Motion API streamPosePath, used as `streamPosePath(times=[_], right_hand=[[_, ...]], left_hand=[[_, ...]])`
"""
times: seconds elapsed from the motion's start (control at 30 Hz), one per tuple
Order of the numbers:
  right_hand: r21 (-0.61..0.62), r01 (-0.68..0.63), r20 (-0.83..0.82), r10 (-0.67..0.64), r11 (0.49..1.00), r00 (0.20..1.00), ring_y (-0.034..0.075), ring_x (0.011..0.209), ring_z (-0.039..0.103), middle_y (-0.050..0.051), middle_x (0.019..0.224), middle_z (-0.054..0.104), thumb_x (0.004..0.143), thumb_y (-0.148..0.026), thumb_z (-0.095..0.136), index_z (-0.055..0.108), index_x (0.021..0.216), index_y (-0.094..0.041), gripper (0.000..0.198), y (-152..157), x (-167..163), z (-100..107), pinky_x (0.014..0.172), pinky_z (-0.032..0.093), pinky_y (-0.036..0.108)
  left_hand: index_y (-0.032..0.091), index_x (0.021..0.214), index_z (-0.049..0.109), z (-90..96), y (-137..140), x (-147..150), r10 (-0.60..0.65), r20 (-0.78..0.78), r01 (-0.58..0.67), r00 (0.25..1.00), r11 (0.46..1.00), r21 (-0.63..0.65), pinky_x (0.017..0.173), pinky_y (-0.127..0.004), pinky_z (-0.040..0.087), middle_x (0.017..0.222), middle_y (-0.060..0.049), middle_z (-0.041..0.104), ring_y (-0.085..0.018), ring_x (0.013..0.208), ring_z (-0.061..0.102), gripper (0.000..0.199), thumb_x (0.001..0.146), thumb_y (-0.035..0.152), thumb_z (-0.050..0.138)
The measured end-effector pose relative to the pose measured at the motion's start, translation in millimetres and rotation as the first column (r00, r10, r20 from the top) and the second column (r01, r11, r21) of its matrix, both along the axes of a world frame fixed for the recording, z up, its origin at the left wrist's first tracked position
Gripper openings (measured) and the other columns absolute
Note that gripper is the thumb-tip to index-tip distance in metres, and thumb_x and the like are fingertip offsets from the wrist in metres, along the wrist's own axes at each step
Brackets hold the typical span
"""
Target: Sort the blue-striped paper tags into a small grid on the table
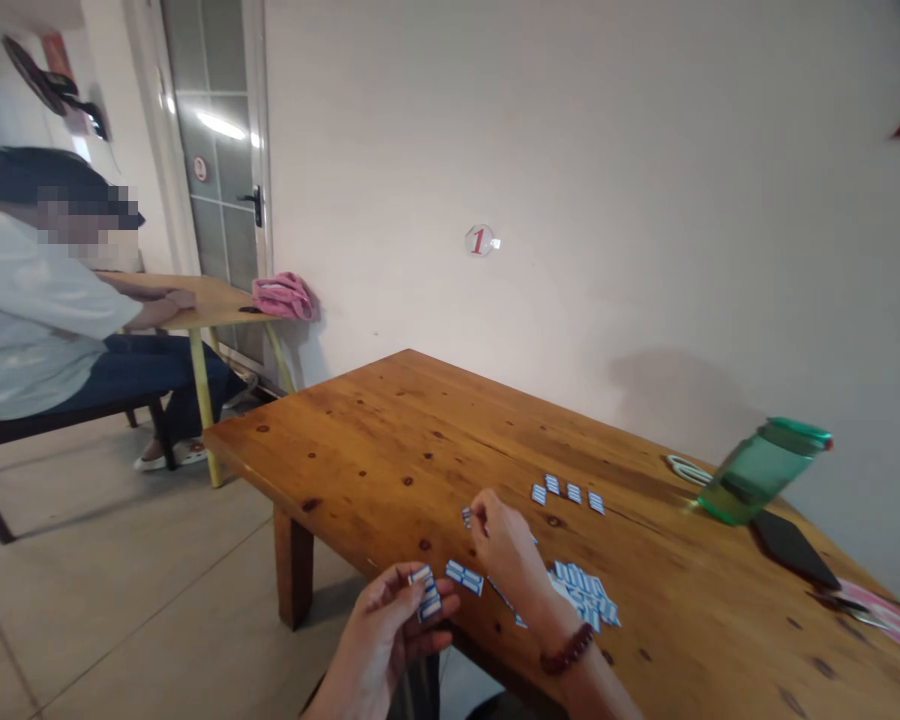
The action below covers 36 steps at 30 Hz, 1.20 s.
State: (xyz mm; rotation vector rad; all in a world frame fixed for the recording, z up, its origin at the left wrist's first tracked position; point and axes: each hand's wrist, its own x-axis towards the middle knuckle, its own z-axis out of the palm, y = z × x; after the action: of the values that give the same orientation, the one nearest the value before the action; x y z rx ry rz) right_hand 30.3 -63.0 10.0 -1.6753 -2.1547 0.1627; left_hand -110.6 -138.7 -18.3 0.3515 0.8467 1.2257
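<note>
My left hand (pixel 390 630) is closed on a few small blue-and-white striped cards (pixel 425 594), held between thumb and fingers just off the table's near edge. Over the tabletop, my right hand (pixel 499 535) has its fingers pinched at another small striped card (pixel 466 517). Between the hands lie some matching cards (pixel 464 577) on the wood. A heap of the same cards (pixel 589 597) sits to the right of my right wrist, partly covered by it. Farther back, several cards (pixel 574 493) lie in a loose row.
The wooden table (pixel 375 430) stands against the wall. On its right are a green bottle (pixel 765 470), a white cable (pixel 688 470), a dark phone (pixel 795 548) and a pink round item (pixel 889 618). At left, a person (pixel 37 310) sits at another table (pixel 210 297).
</note>
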Motion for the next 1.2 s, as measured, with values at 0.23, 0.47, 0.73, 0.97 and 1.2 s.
streamPosePath(times=[0.23, 0.47, 0.73, 0.97, 1.2], right_hand=[[-0.063, -0.097, -0.739, 0.019, 0.993, 0.674, 0.014, 0.06, 0.053, 0.001, 0.066, 0.058, 0.078, -0.032, 0.046, 0.056, 0.078, -0.019, 0.017, -53.4, 10.7, -0.3, 0.053, 0.039, 0.022], [-0.222, -0.246, -0.8, -0.032, 0.944, 0.599, 0.012, 0.058, 0.055, 0.0, 0.071, 0.06, 0.071, -0.033, 0.057, 0.056, 0.093, -0.02, 0.025, -96.9, 15.2, -12.2, 0.054, 0.042, 0.022], [-0.196, -0.081, -0.489, -0.026, 0.977, 0.872, 0.013, 0.055, 0.055, -0.003, 0.064, 0.057, 0.069, -0.019, 0.052, 0.053, 0.101, -0.021, 0.032, -93.3, 35.4, -23.8, 0.053, 0.042, 0.022], [-0.162, -0.053, -0.31, 0.0, 0.985, 0.951, 0.015, 0.059, 0.054, -0.001, 0.068, 0.058, 0.07, -0.017, 0.045, 0.049, 0.11, -0.02, 0.041, -105.2, 30.6, -18.4, 0.059, 0.043, 0.026], [-0.171, -0.038, -0.288, -0.013, 0.984, 0.957, 0.016, 0.061, 0.055, 0.001, 0.07, 0.059, 0.068, -0.016, 0.046, 0.048, 0.113, -0.02, 0.045, -107.8, 32.8, -27.1, 0.062, 0.044, 0.027]], left_hand=[[0.016, 0.071, 0.053, -2.1, -3.5, -0.2, -0.103, -0.06, 0.11, 0.993, 0.988, 0.109, 0.054, -0.027, 0.05, 0.071, -0.005, 0.068, -0.022, 0.071, 0.066, 0.029, 0.056, 0.028, 0.075], [0.014, 0.057, 0.055, -6.2, 1.4, 16.4, -0.26, -0.301, 0.317, 0.918, 0.935, 0.16, 0.039, -0.022, 0.04, 0.045, 0.002, 0.055, -0.01, 0.036, 0.048, 0.048, 0.038, 0.051, 0.077], [0.012, 0.062, 0.067, 6.9, -10.2, 17.5, -0.336, -0.421, 0.438, 0.842, 0.883, 0.171, 0.046, -0.023, 0.045, 0.056, -0.002, 0.061, -0.011, 0.047, 0.052, 0.038, 0.051, 0.049, 0.071], [0.013, 0.068, 0.071, 4.2, -13.5, 21.0, -0.381, -0.48, 0.529, 0.791, 0.82, 0.221, 0.047, -0.021, 0.044, 0.059, -0.004, 0.062, -0.011, 0.049, 0.051, 0.036, 0.061, 0.048, 0.065], [0.016, 0.076, 0.071, -5.4, -19.3, 22.0, -0.341, -0.591, 0.576, 0.731, 0.773, 0.266, 0.051, -0.019, 0.042, 0.065, -0.003, 0.065, -0.013, 0.056, 0.054, 0.024, 0.069, 0.038, 0.061]])
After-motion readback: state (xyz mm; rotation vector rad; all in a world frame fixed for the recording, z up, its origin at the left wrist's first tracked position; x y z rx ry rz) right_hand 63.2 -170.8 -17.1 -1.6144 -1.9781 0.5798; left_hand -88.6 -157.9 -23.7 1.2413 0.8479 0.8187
